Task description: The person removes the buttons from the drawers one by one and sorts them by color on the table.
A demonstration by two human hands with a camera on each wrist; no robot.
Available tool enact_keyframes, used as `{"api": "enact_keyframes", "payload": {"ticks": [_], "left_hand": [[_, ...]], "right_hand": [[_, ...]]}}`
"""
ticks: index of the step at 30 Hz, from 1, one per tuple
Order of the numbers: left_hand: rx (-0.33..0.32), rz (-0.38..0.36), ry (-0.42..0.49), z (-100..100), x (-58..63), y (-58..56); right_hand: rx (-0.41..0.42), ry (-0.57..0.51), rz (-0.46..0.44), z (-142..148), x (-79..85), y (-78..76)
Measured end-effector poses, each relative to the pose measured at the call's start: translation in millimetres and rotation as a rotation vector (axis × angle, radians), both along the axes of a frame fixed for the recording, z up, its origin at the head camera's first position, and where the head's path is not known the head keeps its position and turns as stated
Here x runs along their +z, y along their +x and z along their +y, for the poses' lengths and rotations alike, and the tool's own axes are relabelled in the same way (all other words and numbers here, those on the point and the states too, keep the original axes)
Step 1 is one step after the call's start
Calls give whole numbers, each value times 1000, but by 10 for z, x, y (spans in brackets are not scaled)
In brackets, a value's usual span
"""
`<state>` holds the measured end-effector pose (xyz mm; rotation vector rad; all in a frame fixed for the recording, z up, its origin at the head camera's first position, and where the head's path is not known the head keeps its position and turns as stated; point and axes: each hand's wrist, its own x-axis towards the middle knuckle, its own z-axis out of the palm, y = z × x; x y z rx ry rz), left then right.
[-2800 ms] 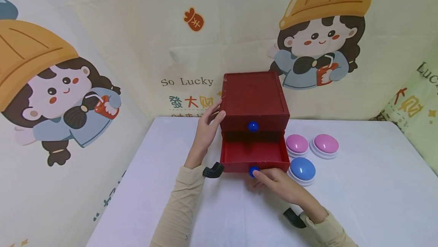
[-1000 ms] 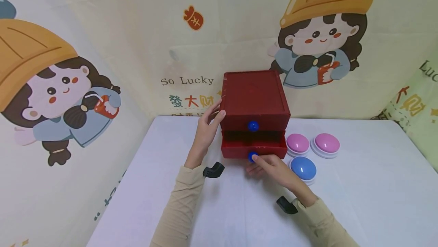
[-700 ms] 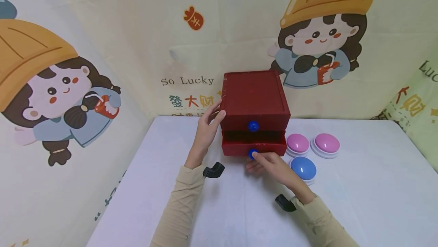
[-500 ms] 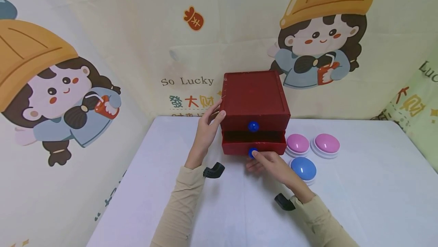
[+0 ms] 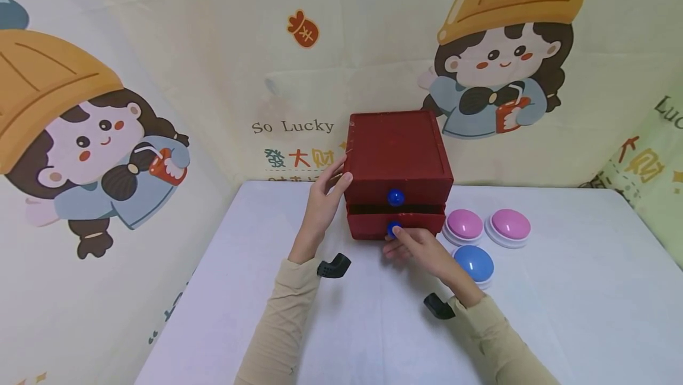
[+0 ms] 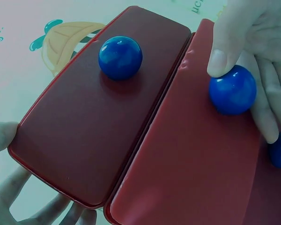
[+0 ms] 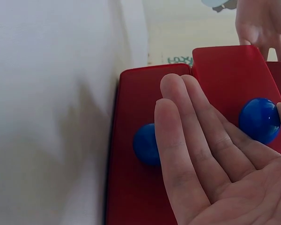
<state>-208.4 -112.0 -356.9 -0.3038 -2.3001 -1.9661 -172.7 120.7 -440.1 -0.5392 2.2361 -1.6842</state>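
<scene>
A dark red box of drawers (image 5: pixel 397 145) stands near the back wall. Its upper drawer front, with a blue knob (image 5: pixel 395 197), sits flush. Below it, the middle drawer (image 5: pixel 367 227) sticks out a little, a narrow dark gap showing above its rim. My right hand (image 5: pixel 427 251) holds this drawer's round blue knob (image 6: pixel 232 90) between thumb and index finger, the other fingers extended beneath. The right wrist view shows a lower drawer's knob (image 7: pixel 146 144), partly behind those fingers. My left hand (image 5: pixel 322 204) rests against the box's left side, thumb at the front edge.
Right of the box lie two pink round push-buttons (image 5: pixel 464 225) on white bases, with a blue one (image 5: pixel 474 263) in front, close to my right wrist. A white cloth covers the table (image 5: pixel 576 290); a printed cloth (image 5: pixel 373 29) hangs behind.
The middle drawer has slid back into the box, from far out to a small gap, my right hand moving away from me with its knob. The left hand has stayed in place.
</scene>
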Motion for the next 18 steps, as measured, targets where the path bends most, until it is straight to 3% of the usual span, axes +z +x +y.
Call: {"api": "enact_keyframes", "payload": {"ticks": [5,18], "left_hand": [[10,27,2,-20,-131,-76],[30,40,-1,-6,-133,-69]], "right_hand": [[-3,-22,-13,-21,19,-29],[-26,-44,-37,-41,10,-130]]}}
